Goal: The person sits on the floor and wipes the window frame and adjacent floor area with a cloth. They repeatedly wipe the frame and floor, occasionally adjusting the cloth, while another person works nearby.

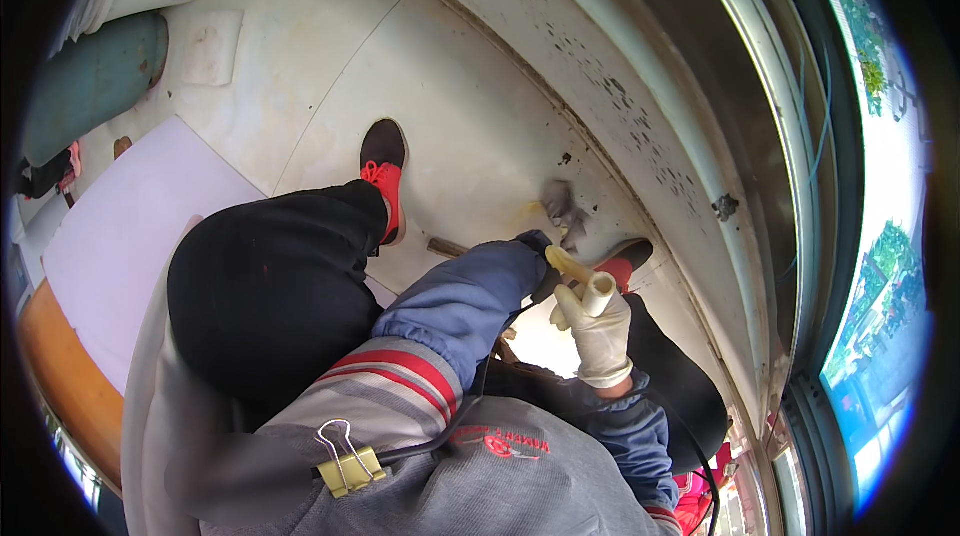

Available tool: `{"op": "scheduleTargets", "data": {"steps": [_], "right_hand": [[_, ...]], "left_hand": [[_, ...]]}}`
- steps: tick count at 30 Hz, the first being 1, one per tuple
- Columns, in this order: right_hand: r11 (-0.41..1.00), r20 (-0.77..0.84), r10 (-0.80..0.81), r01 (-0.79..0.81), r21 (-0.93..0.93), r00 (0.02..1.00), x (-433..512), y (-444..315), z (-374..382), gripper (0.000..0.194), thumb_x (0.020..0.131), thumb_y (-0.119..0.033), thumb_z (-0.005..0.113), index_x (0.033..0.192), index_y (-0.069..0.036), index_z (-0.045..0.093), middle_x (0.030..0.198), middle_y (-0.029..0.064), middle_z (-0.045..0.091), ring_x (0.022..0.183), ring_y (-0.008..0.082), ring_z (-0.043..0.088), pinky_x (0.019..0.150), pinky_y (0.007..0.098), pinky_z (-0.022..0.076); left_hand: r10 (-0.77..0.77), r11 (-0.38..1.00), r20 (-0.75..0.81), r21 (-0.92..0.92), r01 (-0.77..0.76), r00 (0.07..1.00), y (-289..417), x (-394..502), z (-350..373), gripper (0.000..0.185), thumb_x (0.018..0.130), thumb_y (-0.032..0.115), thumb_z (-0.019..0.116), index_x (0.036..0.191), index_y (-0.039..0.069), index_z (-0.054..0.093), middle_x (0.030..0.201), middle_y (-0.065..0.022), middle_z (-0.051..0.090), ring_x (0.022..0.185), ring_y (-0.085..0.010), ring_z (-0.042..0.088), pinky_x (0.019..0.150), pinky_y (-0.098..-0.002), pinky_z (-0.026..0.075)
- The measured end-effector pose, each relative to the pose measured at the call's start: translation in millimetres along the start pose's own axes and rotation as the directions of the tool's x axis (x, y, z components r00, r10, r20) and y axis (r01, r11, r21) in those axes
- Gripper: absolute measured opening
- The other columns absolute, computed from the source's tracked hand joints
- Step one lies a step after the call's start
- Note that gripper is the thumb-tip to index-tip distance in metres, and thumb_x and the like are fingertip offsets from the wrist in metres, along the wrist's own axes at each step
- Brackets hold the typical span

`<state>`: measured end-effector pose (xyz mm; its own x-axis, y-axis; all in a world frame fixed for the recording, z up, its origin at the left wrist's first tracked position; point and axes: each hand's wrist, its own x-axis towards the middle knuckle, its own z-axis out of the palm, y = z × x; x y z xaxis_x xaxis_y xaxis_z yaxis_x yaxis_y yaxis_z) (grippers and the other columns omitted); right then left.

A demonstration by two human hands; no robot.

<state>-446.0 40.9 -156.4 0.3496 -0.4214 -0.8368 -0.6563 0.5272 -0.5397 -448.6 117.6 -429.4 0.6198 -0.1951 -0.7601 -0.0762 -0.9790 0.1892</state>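
My right hand (604,337), in a thin whitish glove, is raised in front of my lap. Its fingers are closed around a short, hollow, cream-coloured tube (598,296), whose open end faces up towards me. Stretched across from the left, my left arm wears a blue sleeve cover (465,288) ending in a dark cuff. Beyond that cuff a yellowish, finger-like shape (566,263) meets the tube; it looks like a gloved finger of my left hand, the rest of which is hidden. Between my legs a bright white surface (544,341) shows, with brown pieces (504,344) beside it.
A wooden strip (448,247) and a blurred grey thing (559,202) are on the floor. A low wall (600,78) and window (877,236) run along the right. Left are a white sheet (142,236), a green cylinder (97,89) and a flat white piece (214,48). A black cable (701,461) hangs at my right.
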Motion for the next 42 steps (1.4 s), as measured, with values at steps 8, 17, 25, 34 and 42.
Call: {"op": "scheduleTargets", "data": {"steps": [8,17,25,34,42], "right_hand": [[0.999,-0.015,-0.025,0.025,0.034,1.000,-3.4,3.5,-1.5,0.035,0.088,-0.002,0.065,0.123,0.001,0.064,0.080,-0.0009,0.063,0.060,0.0036,0.054,0.056,0.0194,0.0438],[0.999,-0.029,-0.033,0.032,-0.024,0.999,-2.4,-7.4,1.7,0.039,0.086,-0.012,0.062,0.123,0.002,0.065,0.064,-0.0036,0.058,0.054,0.0024,0.050,0.048,0.0184,0.0359],[0.999,-0.012,-0.046,0.047,0.018,0.999,-1.8,-3.9,0.2,0.037,0.088,-0.006,0.060,0.123,0.001,0.065,0.065,-0.0023,0.058,0.056,0.0041,0.051,0.052,0.0195,0.0379],[0.977,0.008,-0.197,0.196,0.079,0.980,-13.2,1.1,-5.7,0.034,0.088,-0.001,0.063,0.122,0.001,0.064,0.071,0.0026,0.064,0.061,0.0063,0.058,0.055,0.0201,0.0465],[0.950,0.048,-0.293,0.286,0.125,0.955,-34.9,-5.7,-15.8,0.034,0.088,-0.005,0.067,0.122,-0.005,0.067,0.104,0.0003,0.070,0.068,0.0033,0.056,0.062,0.0196,0.0474]], "left_hand": [[-0.138,0.872,-0.066,-0.481,0.090,0.988,-7.3,43.8,-113.7,0.052,0.082,0.022,0.059,0.132,0.010,0.057,0.116,-0.0193,0.066,0.108,-0.0367,0.063,0.092,-0.0423,0.050],[-0.288,0.857,-0.316,-0.507,0.096,0.904,-21.7,147.3,-229.4,0.053,0.087,0.031,0.062,0.136,0.010,0.053,0.122,-0.0215,0.063,0.108,-0.0388,0.062,0.091,-0.0439,0.051],[0.007,0.995,0.037,0.095,-0.010,0.999,49.0,145.7,-171.9,0.087,0.090,0.027,0.065,0.155,0.005,0.012,0.138,-0.0193,0.053,0.117,-0.0302,0.060,0.093,-0.0376,0.052],[0.334,0.923,0.203,0.127,-0.363,0.920,58.9,81.0,-80.4,0.097,0.082,0.038,0.071,0.155,0.008,0.016,0.142,-0.0235,0.048,0.126,-0.0350,0.052,0.104,-0.0401,0.045],[0.516,0.725,0.404,0.263,-0.636,0.755,73.6,56.4,-150.2,0.063,0.089,0.047,0.059,0.139,0.010,0.049,0.141,-0.0193,0.050,0.126,-0.0365,0.051,0.105,-0.0414,0.042]]}}
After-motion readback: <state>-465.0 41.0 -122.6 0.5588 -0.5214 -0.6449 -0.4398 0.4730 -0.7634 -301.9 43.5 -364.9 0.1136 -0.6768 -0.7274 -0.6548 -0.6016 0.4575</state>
